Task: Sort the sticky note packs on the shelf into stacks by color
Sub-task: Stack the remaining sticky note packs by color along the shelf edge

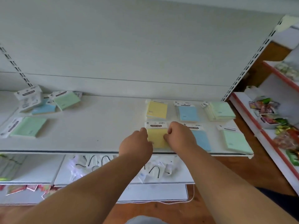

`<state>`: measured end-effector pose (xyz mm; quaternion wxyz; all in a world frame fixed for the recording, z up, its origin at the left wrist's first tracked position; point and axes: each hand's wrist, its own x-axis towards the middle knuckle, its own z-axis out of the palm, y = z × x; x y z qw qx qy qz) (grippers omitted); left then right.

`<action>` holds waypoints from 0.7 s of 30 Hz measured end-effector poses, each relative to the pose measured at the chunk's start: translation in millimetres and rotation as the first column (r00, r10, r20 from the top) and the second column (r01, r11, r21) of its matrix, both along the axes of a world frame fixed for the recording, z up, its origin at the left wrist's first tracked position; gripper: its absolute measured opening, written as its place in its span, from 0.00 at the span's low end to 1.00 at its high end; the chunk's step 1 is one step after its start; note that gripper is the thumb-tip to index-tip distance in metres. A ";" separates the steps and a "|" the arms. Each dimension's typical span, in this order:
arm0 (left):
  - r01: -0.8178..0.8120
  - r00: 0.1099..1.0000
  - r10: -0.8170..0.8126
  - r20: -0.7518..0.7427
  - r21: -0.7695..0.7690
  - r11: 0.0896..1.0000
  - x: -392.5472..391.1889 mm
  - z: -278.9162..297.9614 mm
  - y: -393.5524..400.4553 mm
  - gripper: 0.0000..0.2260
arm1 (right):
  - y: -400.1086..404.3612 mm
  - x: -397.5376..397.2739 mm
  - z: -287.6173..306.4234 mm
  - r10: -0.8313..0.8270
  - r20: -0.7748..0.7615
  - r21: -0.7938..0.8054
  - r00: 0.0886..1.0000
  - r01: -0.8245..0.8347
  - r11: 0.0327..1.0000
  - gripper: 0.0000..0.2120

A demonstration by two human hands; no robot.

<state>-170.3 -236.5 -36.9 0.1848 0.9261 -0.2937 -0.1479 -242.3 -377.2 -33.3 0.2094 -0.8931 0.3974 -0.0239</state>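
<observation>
A yellow sticky note pack (156,135) lies near the front edge of the white shelf (100,126). My left hand (135,144) holds its left edge and my right hand (179,135) pinches its right edge. Behind it sits a yellow stack (156,109). To the right are two blue stacks (188,112) (202,139) and two green stacks (221,110) (235,141). On the left lie a loose green pack (27,126), a green pack (67,99) over a blue one (43,109), and a white-backed pack (28,98) face down.
A slotted upright (252,59) bounds the shelf on the right. Beyond it a red-edged rack (252,117) holds coloured packets. A lower shelf (123,172) under my arms holds clear bagged goods.
</observation>
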 end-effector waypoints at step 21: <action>-0.478 0.873 0.487 0.019 -0.164 0.863 212.1 -0.9 260.6 0.19 | 250.0 248.3 -7.0 0.307 0.194 0.317 0.932 -0.355 0.880 0.13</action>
